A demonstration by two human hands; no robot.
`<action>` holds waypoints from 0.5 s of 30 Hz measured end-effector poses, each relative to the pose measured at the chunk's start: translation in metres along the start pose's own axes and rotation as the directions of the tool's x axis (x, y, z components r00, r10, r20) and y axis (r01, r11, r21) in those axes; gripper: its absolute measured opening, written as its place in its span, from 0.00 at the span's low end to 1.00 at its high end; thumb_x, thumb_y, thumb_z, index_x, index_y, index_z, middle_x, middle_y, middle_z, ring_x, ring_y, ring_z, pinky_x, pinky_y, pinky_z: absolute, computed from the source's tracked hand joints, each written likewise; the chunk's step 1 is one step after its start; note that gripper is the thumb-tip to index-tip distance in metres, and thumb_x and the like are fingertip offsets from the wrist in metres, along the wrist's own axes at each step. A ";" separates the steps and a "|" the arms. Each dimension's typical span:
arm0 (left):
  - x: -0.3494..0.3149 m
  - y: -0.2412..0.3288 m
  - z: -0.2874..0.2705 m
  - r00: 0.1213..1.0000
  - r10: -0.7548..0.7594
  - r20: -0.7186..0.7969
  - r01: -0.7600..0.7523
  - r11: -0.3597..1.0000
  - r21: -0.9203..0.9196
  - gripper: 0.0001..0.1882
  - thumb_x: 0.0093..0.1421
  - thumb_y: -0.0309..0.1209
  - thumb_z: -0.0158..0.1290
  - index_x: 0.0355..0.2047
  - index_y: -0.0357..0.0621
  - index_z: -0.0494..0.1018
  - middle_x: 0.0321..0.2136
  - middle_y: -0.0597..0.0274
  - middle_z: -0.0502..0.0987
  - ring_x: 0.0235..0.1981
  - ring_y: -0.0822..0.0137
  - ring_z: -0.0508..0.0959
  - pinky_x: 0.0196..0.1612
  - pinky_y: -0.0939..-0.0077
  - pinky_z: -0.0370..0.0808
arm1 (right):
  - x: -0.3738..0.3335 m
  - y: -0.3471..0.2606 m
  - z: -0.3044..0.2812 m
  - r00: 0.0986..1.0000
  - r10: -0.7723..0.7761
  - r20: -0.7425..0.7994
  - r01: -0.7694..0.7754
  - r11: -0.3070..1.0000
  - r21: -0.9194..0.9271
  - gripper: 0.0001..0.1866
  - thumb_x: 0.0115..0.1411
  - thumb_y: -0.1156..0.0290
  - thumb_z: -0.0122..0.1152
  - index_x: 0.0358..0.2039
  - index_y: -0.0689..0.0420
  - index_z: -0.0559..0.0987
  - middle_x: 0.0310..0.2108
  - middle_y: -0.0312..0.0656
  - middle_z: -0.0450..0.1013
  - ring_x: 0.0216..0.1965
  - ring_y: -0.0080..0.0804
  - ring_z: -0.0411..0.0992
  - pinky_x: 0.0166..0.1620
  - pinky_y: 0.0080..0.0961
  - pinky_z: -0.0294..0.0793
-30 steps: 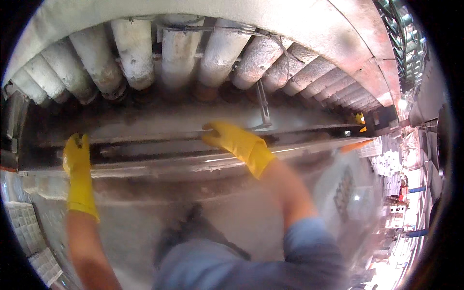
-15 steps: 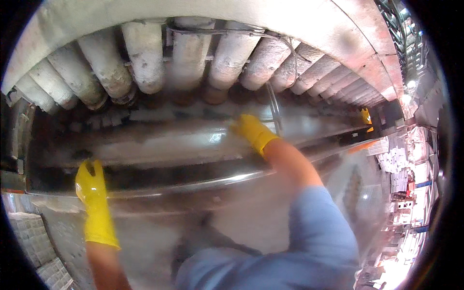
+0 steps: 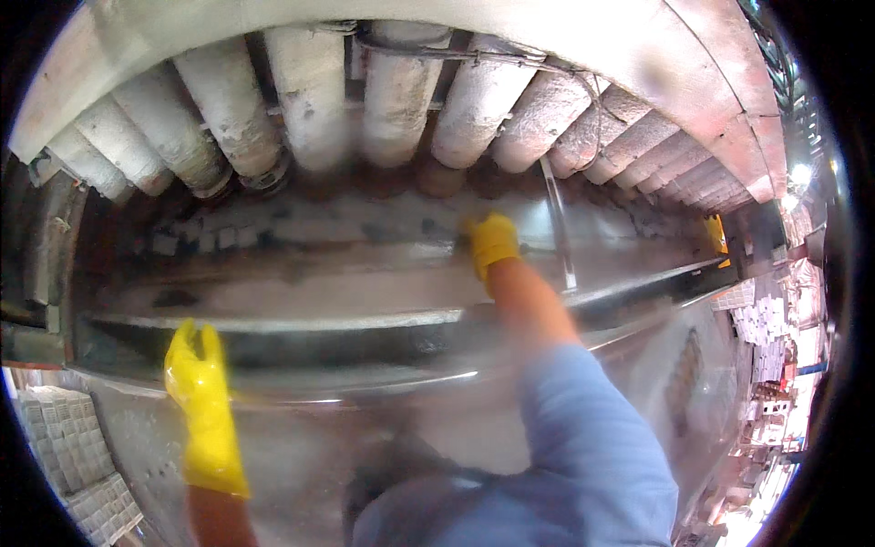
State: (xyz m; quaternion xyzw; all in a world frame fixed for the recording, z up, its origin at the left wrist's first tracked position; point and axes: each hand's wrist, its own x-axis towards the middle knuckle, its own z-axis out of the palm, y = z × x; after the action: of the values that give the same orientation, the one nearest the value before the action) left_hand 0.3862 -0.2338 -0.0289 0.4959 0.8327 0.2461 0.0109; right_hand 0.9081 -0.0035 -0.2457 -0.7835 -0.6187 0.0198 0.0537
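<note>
Across our front, the pale ledge [image 3: 383, 321] runs sideways; our spread left hand [image 3: 198, 378] is nearer it, our right hand [image 3: 493, 242] beyond, its grip unclear.

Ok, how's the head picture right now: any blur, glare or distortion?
Head view, centre: the right hand looks smeared, the left hand sharper; head view, lower right: glare washes out the background; head view, top: the pale beam bows, likely fisheye bending.
</note>
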 end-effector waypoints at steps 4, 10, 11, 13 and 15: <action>-0.016 -0.011 -0.003 0.998 -0.062 0.015 0.063 0.996 -0.069 0.22 0.63 0.40 0.60 0.51 0.37 0.78 0.46 0.49 0.82 0.48 0.54 0.81 0.54 0.65 0.75 | -0.001 -0.011 0.004 0.988 0.157 -0.011 -0.157 0.986 -0.055 0.32 0.57 0.39 0.61 0.48 0.56 0.80 0.48 0.54 0.78 0.51 0.52 0.76 0.52 0.47 0.77; -0.041 -0.021 -0.008 0.999 -0.047 -0.011 0.045 0.992 -0.118 0.18 0.64 0.33 0.60 0.52 0.36 0.77 0.45 0.52 0.82 0.44 0.62 0.82 0.50 0.70 0.77 | -0.027 -0.038 -0.041 0.945 0.319 0.070 -0.322 0.946 0.038 0.34 0.55 0.39 0.64 0.49 0.56 0.80 0.50 0.53 0.77 0.52 0.52 0.76 0.55 0.43 0.76; -0.044 -0.021 -0.010 0.999 -0.046 -0.010 0.044 0.990 -0.131 0.18 0.64 0.32 0.60 0.52 0.36 0.77 0.45 0.52 0.82 0.44 0.62 0.82 0.50 0.70 0.77 | -0.031 -0.035 -0.045 0.948 0.310 0.071 -0.313 0.949 0.046 0.33 0.55 0.39 0.64 0.49 0.56 0.80 0.50 0.53 0.77 0.52 0.52 0.76 0.56 0.42 0.75; -0.051 -0.018 -0.014 0.998 -0.054 -0.020 0.052 0.993 -0.103 0.18 0.64 0.32 0.60 0.52 0.36 0.77 0.45 0.52 0.82 0.44 0.62 0.81 0.50 0.70 0.76 | -0.033 -0.031 -0.054 0.952 0.289 0.101 -0.296 0.953 0.066 0.33 0.55 0.39 0.64 0.48 0.57 0.81 0.52 0.52 0.77 0.53 0.50 0.76 0.57 0.40 0.74; -0.057 -0.018 -0.016 0.999 -0.048 -0.021 0.046 0.994 -0.101 0.18 0.65 0.32 0.60 0.52 0.37 0.77 0.45 0.52 0.82 0.44 0.62 0.81 0.51 0.70 0.76 | -0.027 -0.017 -0.047 0.962 0.239 0.131 -0.246 0.969 0.035 0.33 0.55 0.39 0.64 0.48 0.57 0.82 0.53 0.52 0.77 0.54 0.49 0.75 0.57 0.39 0.74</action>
State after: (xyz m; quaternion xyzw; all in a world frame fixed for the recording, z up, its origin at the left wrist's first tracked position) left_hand 0.3959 -0.2944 -0.0349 0.4722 0.8308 0.2930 0.0319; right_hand 0.8901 -0.0283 -0.1979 -0.8490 -0.5195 0.0910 0.0316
